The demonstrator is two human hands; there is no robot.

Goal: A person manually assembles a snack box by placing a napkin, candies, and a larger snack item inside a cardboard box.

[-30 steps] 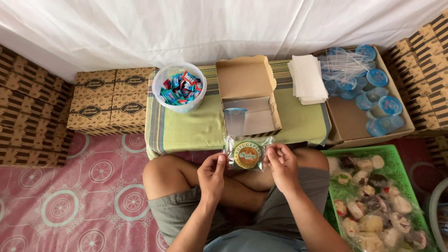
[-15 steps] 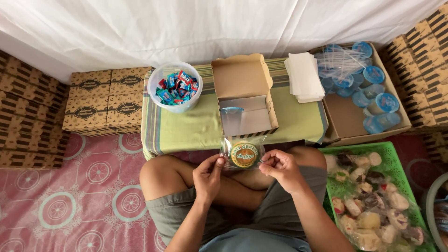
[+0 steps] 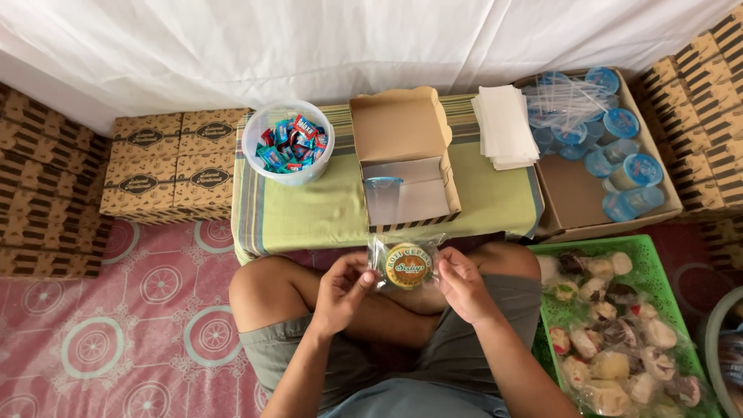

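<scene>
Since the earlier frame, the clear plastic packet with a round yellow-and-green label [image 3: 405, 263] had been lifted slightly and turned flatter toward the camera, and both hands had been brought closer to its edges. The packet was held above the lap, just below the front edge of the low bench covered with a green striped cloth [image 3: 325, 213]. The left hand [image 3: 341, 292] was closed on the packet's left edge with thumb and fingertips; the right hand [image 3: 464, 282] was pinched on its right edge. The hands were kept apart, with the packet stretched between them.

On the bench, an open brown cardboard box [image 3: 406, 159] was seen directly beyond the packet, with a clear plastic cup with a blue lid [image 3: 382, 193] lying in it. A round translucent tub of blue and red wrapped sweets [image 3: 288, 143] stood to the left of the box, and a stack of white paper sheets [image 3: 505, 126] lay to its right. Further right, a shallow cardboard tray of blue-lidded cups [image 3: 611, 166] was noted, with clear straws on top. A green plastic basket of wrapped pastries [image 3: 619, 340] sat beside the right knee. Patterned brown boxes [image 3: 166, 162] were stacked on the floor at left.
</scene>
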